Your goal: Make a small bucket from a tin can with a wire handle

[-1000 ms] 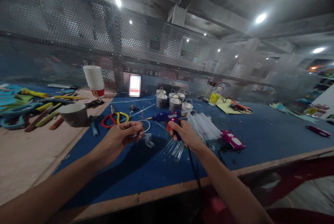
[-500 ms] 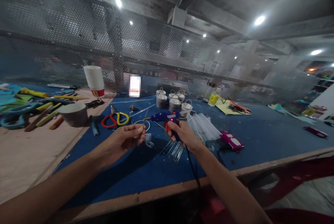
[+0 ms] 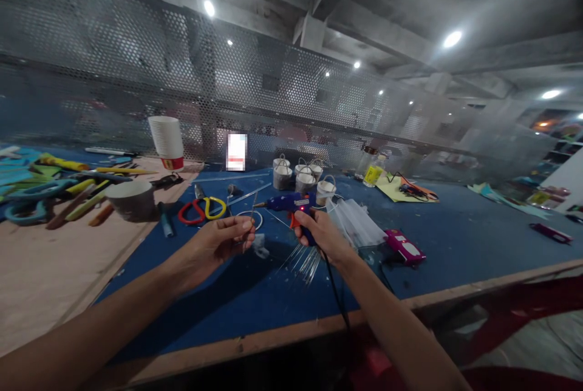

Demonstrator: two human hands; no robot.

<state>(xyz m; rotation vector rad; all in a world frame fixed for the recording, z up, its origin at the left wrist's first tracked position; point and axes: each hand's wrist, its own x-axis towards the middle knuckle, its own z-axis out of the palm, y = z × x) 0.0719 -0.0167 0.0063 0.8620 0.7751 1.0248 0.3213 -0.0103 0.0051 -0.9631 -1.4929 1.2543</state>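
My right hand point(image 3: 321, 234) is wrapped round a blue glue gun point(image 3: 291, 201) with an orange trigger and a lit red light; its nozzle points left. Between the thumb and fingers of my left hand point(image 3: 230, 238) a thin wire point(image 3: 254, 204) stands nearly upright, its upper end close to the nozzle tip. Just behind the fingers a white ring point(image 3: 257, 219) lies on the blue table. Red-and-yellow-handled scissors point(image 3: 203, 209) rest to the left. Below the gun is a bunch of thin clear sticks point(image 3: 306, 262). Several small grey-white buckets with handles point(image 3: 304, 180) stand behind it.
A stack of paper cups point(image 3: 166, 139) and a grey bowl-like cup point(image 3: 132, 198) stand on the left among pens and blue-handled scissors point(image 3: 27, 206). Right of my hand lie white translucent bags point(image 3: 359, 221) and a magenta box point(image 3: 404, 246). A perforated metal screen point(image 3: 237, 87) runs behind the table.
Almost nothing differs. The view has shifted very slightly, and both hands keep nearly the same pose, with the glue gun's nozzle still beside the wire.
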